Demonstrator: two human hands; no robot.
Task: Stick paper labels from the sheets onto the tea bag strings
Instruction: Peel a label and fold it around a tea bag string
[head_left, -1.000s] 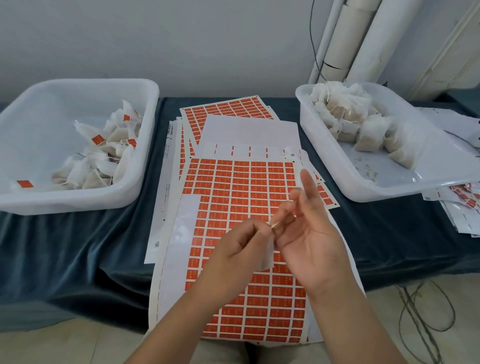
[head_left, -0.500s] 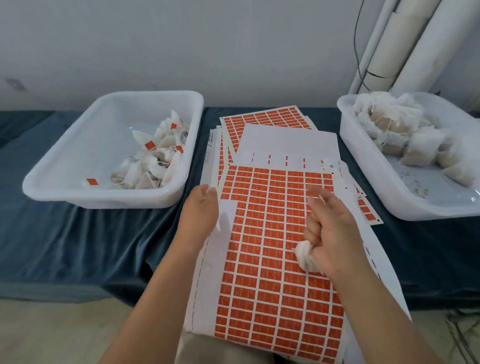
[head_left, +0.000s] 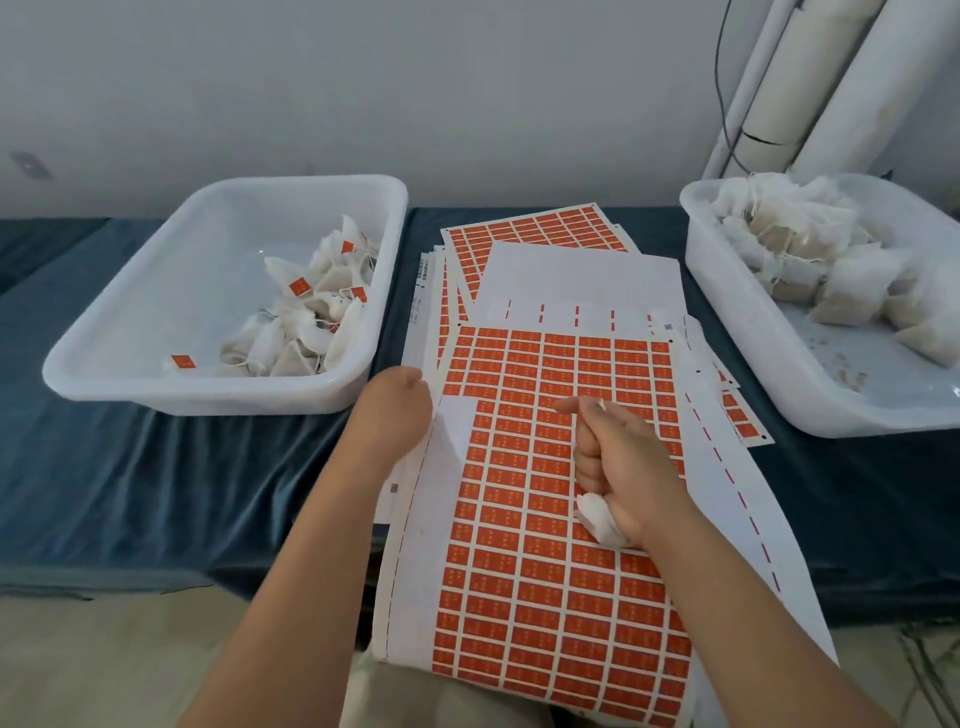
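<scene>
A big sheet of orange labels (head_left: 530, 525) lies in front of me, hanging over the table's front edge, with a bare patch at its upper left. My right hand (head_left: 623, 467) rests on the sheet as a fist. It grips a white tea bag (head_left: 597, 519) that pokes out below the palm, and a bit of string shows at the thumb. My left hand (head_left: 400, 410) sits at the sheet's bare upper-left corner with its fingers tucked under, out of sight. Labelled tea bags (head_left: 311, 322) lie in the left tub (head_left: 208, 397). Unlabelled tea bags (head_left: 795, 244) fill the right tub (head_left: 779, 418).
More label sheets (head_left: 535, 234) and a stripped white backing sheet (head_left: 582, 280) are stacked behind the big one. A dark blue cloth (head_left: 130, 493) covers the table. White pipes (head_left: 810, 78) and a cable stand at the back right, against the wall.
The hands, held together in the air a second ago, have parted. My right hand closed round the tea bag and dropped onto the sheet. My left hand went to the sheet's upper-left corner.
</scene>
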